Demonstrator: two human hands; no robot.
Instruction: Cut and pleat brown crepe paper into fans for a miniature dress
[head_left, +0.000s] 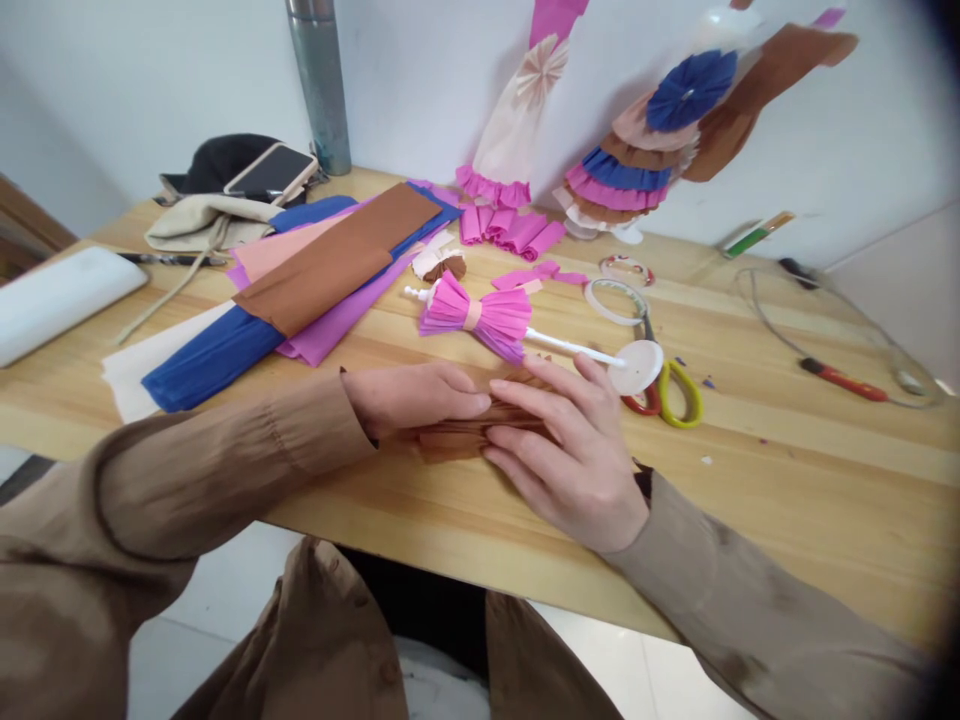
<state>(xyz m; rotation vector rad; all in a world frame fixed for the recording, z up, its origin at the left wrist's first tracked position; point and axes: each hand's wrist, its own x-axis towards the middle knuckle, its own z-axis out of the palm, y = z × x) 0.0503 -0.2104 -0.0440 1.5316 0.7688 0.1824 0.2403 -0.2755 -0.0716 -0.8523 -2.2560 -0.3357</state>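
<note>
Both my hands rest on a strip of pleated brown crepe paper (457, 437) near the front edge of the wooden table (787, 500). My left hand (409, 397) lies over its left part, fingers together and pressing down. My right hand (566, 450) covers its right part, fingers stretched out flat along the folds. Just behind them lies a white stick stand (577, 349) with a round base, wrapped in pink and purple pleated paper (476, 317).
Scissors (671, 393) with red and yellow handles lie right of my hands, tape rolls (615, 300) behind them. Folded brown, blue, pink and purple paper sheets (300, 280) are at the left. Paper dresses (637, 150) lean on the wall. A phone (270, 172), a metal bottle (321, 85) and a red-handled tool (844, 380) lie further off.
</note>
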